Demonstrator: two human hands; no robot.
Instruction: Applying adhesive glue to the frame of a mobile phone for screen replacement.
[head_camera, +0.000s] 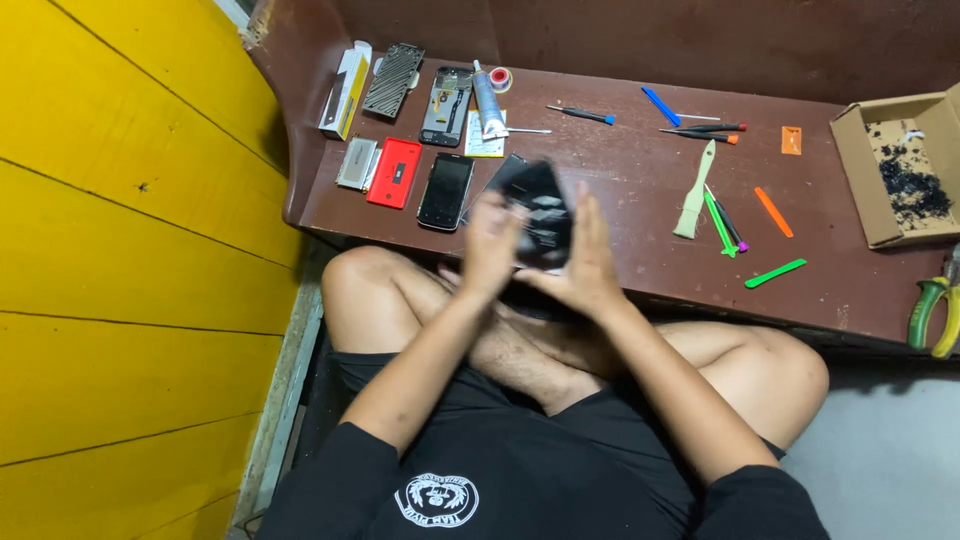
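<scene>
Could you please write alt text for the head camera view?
Seated cross-legged at a low brown bench, a person holds a dark phone part between left hand and right hand. Phones, a red cover, screwdrivers, plastic pry tools and a cardboard box lie on the bench.

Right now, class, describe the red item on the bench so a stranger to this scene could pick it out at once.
Start at the long dark-brown workbench and go to its left end, beside the yellow wall. In the front row there, a flat red phone cover lies between a small silver plate and a black phone. It is the only red rectangle in that row.
</scene>
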